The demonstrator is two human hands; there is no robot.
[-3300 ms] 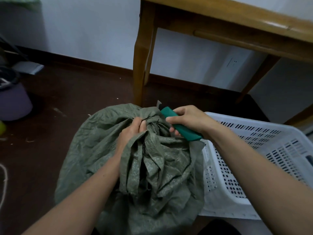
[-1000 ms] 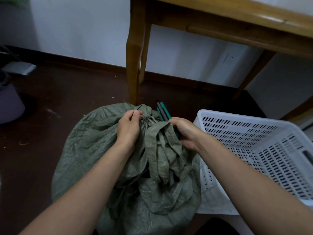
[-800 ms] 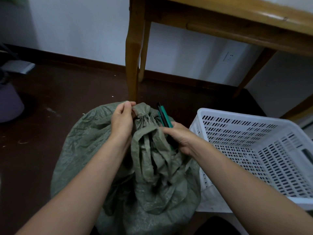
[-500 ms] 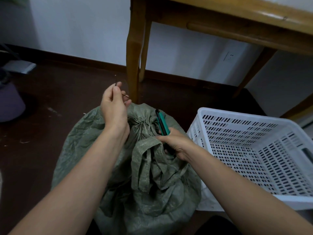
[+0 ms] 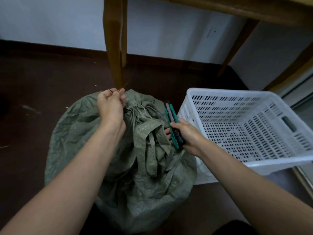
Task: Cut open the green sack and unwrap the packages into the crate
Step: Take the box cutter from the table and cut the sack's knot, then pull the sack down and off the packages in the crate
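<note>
On the dark floor, between the two arms, one green sack is seen, its gathered neck bunched just under the left hand. That hand is curled, with one thin dark tie pinched at the fingertips above the sack. The right hand is wrapped round one green utility knife, held right next to the sack's folds. The hands are kept apart. One white crate is parked just beside the sack, on the right.
</note>
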